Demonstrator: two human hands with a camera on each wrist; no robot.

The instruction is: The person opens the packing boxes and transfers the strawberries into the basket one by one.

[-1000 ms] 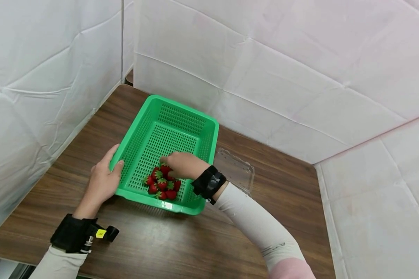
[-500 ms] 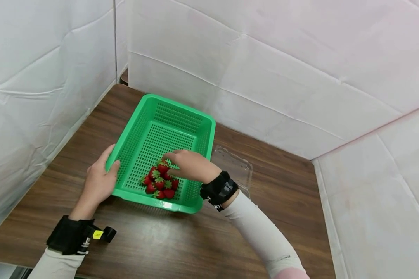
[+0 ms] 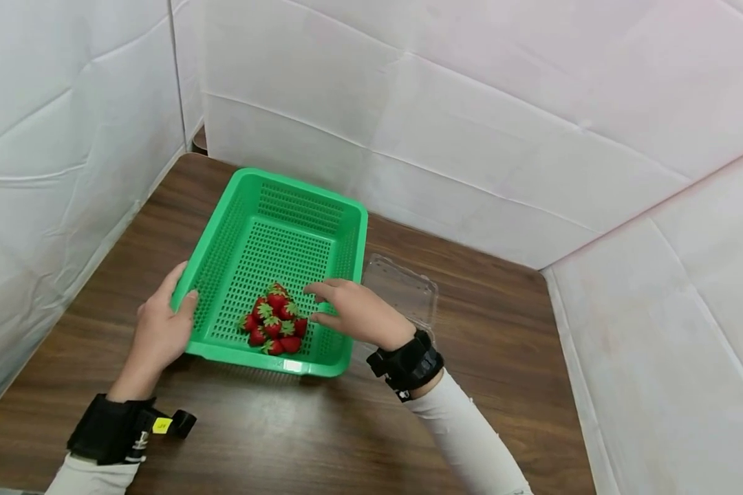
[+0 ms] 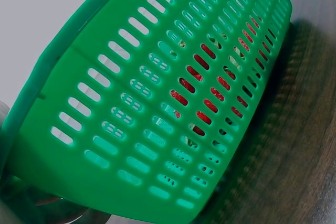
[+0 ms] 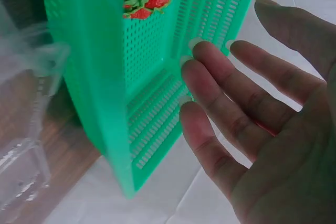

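In the head view we see the green basket [image 3: 266, 234] lying left of centre on the brown table [image 3: 489, 344]. Its long axis runs from the lower left of the frame up toward the upper right, with one short end toward the white wall and the other short end nearest us. The basket sits open side up.

Our left hand [image 3: 155, 330] grips the basket's left rim near the near corner, thumb hooked over the edge and fingers under or behind the wall. The left wrist view shows only the slotted outer wall of the basket [image 4: 157, 103], with red showing through the holes.

Our right hand [image 3: 353, 313] hovers over the basket's right side, fingers spread and nearly straight, holding nothing. In the right wrist view the fingers [image 5: 220, 103] are extended just beside the basket's inner wall; we cannot tell whether they touch it.

The strawberries [image 3: 274, 320] lie heaped in the near part of the basket, just left of the right hand's fingertips. A clear plastic tray [image 3: 402, 292] lies on the table just right of the basket, behind the right hand.
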